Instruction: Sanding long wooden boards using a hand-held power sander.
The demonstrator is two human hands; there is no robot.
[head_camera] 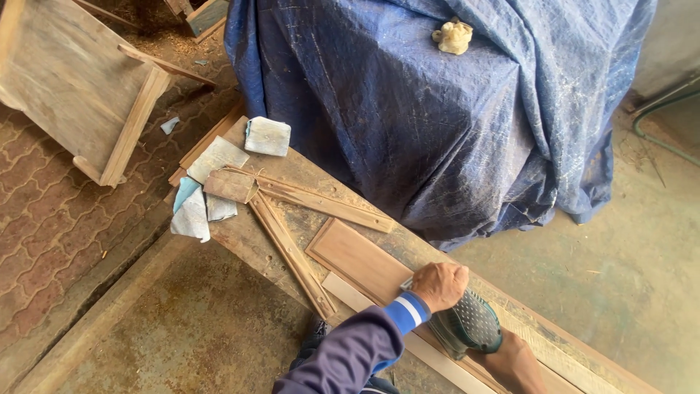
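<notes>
Nearest to me, my left arm in its dark sleeve with a blue-and-white cuff is reaching across, and my left hand [440, 284] is resting on the front of a green power sander [467, 325], its grip curled closed over the tool's nose. My right hand [516, 363] is holding the rear of the same sander, its grip wrapped shut around the body as far as I can see, though the frame edge is cutting part of it off. The sander is sitting on a routed wooden panel [354, 257], which is lying flat on the long plank counter [248, 241] running diagonally through the view. Just beside the panel I am seeing two moulded wooden strips [292, 252], crossing near their upper ends. At the counter's far end, sandpaper sheets [216, 157] are lying in a loose cluster; I am counting about five, grey, brown and one pale blue, some overlapping. Beyond the counter a blue tarpaulin [408, 109] is draping a bulky shape, with one pale crumpled lump [453, 36] lying on top. To the left, one wooden frame [80, 95] is standing tilted on the brick floor.
</notes>
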